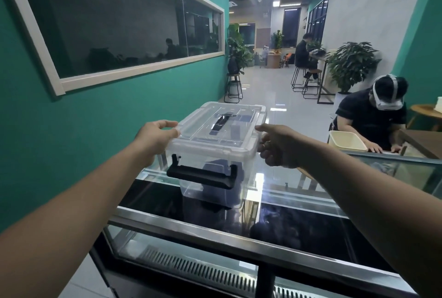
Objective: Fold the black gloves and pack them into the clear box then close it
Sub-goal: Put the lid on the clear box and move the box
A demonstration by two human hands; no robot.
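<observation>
The clear box (210,178) stands on a glass-topped display counter (239,233) with its clear lid (215,128) on top. A black latch (203,174) hangs on the near side and a black handle lies in the lid. Dark folded gloves (220,185) show through the box wall. My left hand (155,137) grips the lid's left edge. My right hand (275,147) grips the lid's right edge with curled fingers.
A teal wall with a long window runs along the left. At the right, a person wearing a headset leans over a cream tray (346,141) on another counter. Stools, plants and a seated person stand farther back in the hall.
</observation>
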